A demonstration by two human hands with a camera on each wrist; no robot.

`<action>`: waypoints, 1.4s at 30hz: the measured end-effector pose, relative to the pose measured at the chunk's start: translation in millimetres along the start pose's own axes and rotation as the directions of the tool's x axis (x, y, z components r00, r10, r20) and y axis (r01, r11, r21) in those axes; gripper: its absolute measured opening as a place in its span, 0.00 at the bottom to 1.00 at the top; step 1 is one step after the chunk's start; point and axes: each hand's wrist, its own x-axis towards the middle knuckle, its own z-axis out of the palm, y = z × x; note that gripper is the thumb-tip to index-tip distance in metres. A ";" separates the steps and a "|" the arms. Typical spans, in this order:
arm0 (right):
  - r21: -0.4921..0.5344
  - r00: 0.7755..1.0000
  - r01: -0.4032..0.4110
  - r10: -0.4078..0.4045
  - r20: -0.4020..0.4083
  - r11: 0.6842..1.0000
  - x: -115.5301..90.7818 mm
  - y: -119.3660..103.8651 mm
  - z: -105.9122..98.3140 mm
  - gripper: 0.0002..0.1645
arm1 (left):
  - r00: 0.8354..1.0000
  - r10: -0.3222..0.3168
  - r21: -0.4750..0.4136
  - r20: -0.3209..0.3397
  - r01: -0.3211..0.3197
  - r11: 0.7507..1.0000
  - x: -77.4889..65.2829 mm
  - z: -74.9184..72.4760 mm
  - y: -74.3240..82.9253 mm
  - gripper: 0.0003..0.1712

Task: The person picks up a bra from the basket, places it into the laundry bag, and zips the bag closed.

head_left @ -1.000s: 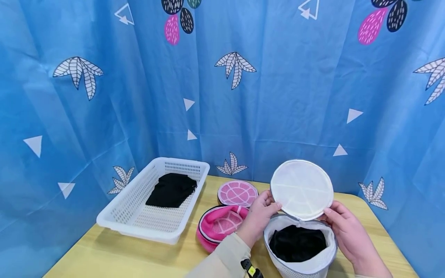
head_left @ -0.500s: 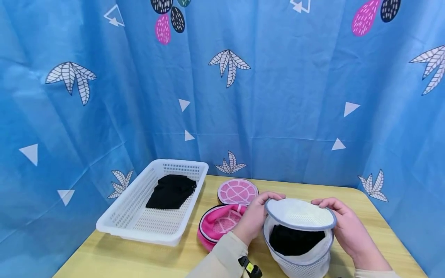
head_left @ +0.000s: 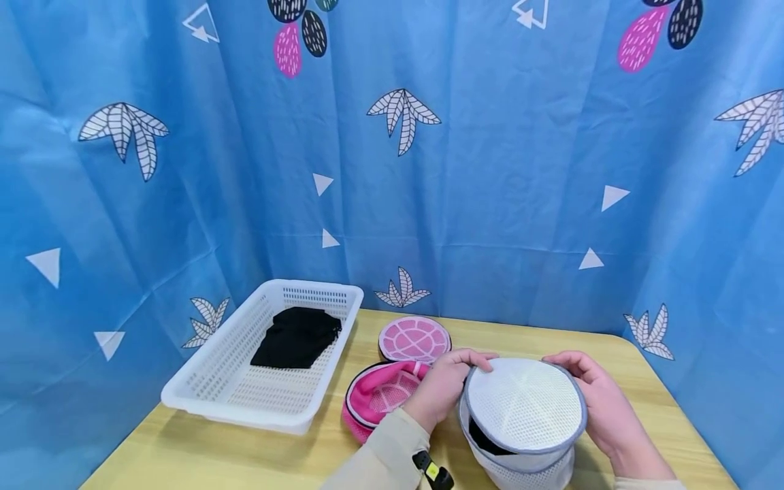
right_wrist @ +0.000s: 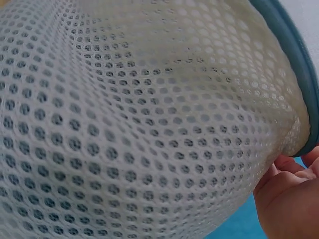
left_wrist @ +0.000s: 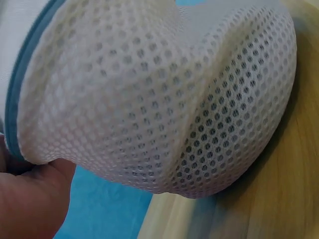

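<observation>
A white mesh laundry bag (head_left: 520, 471) with grey-blue trim stands at the front right of the table. Its round lid (head_left: 527, 407) lies over the mouth, with a gap at the front left where black cloth (head_left: 481, 437) shows inside. My left hand (head_left: 446, 382) grips the back left of the rim, index finger on the lid's edge. At the back right, my right hand (head_left: 603, 401) holds the rim with thumb and fingers. Both wrist views show the bulging mesh wall close up, with the left thumb (left_wrist: 42, 196) and right fingers (right_wrist: 294, 186) at the trimmed edge.
Left of the bag sits an unzipped pink mesh laundry bag (head_left: 354, 427), with a round pink mesh panel (head_left: 415, 339) behind it. A white plastic basket (head_left: 245, 416) holding folded black cloth (head_left: 297, 338) stands further left. A blue curtain (head_left: 490, 170) hangs behind the table.
The lid, held upright a second ago, has come down towards me over the bag's mouth, covering most of the black cloth. Both hands stay at its sides.
</observation>
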 end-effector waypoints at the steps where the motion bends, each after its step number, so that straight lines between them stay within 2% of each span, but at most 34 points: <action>1: -0.012 1.000 -0.004 0.004 -0.011 1.000 -0.4 0.0 -0.8 0.11 | 1.000 0.004 0.008 0.000 -0.004 1.000 0.2 1.3 -0.6 0.20; 5: -0.066 0.999 -0.004 0.001 -0.039 0.998 -1.5 0.6 -2.1 0.13 | 1.000 0.009 0.055 -0.021 -0.007 0.998 -0.3 4.1 -1.6 0.23; 9: -0.116 1.000 -0.026 0.024 -0.021 0.993 -2.8 1.8 -1.2 0.14 | 0.999 0.011 0.102 -0.050 -0.006 0.995 -2.3 3.1 -1.6 0.24; 14: -0.215 0.997 -0.071 0.070 -0.013 0.974 -1.6 1.8 0.4 0.17 | 0.997 0.045 0.114 -0.063 -0.038 0.993 -2.1 3.5 2.5 0.19; 16: -0.235 0.997 -0.076 0.077 -0.004 0.969 -1.3 2.2 -0.4 0.16 | 0.997 0.046 0.145 -0.059 -0.037 0.989 -3.6 5.3 4.9 0.16; 18: -0.240 0.997 -0.066 0.071 0.011 0.969 -0.9 2.7 -1.5 0.16 | 0.997 0.054 0.226 -0.053 -0.041 0.973 -5.3 7.1 6.8 0.11; 20: -0.258 0.997 -0.060 0.068 0.022 0.964 -0.2 2.0 -1.7 0.16 | 0.997 0.066 0.321 -0.033 -0.052 0.946 -6.3 7.6 7.8 0.08; 24: -0.294 0.998 -0.050 0.062 0.031 0.955 1.2 -1.5 2.0 0.16 | 0.996 0.090 0.501 0.014 -0.085 0.861 -8.2 7.6 9.2 0.09; 27: -0.315 0.996 -0.053 0.072 0.047 0.948 0.5 -3.7 6.4 0.17 | 0.994 0.098 0.581 0.047 -0.107 0.807 -10.9 7.9 9.2 0.11; 30: -0.340 0.995 -0.052 0.078 0.065 0.939 0.2 -6.1 9.6 0.18 | 0.991 0.108 0.628 0.080 -0.134 0.766 -13.2 9.7 9.7 0.11; 32: -0.359 0.994 -0.047 0.079 0.075 0.932 0.2 -7.3 10.9 0.18 | 0.988 0.110 0.643 0.105 -0.152 0.751 -15.0 10.7 10.3 0.10; 34: -0.370 0.992 -0.052 0.089 0.084 0.928 -0.2 -7.8 11.6 0.19 | 0.986 0.106 0.645 0.126 -0.163 0.747 -16.5 11.5 11.0 0.10; 42: -0.375 0.980 -0.091 0.150 0.131 0.922 -4.2 -13.3 15.4 0.25 | 0.963 0.152 0.590 0.222 -0.257 0.765 -18.2 14.6 13.4 0.09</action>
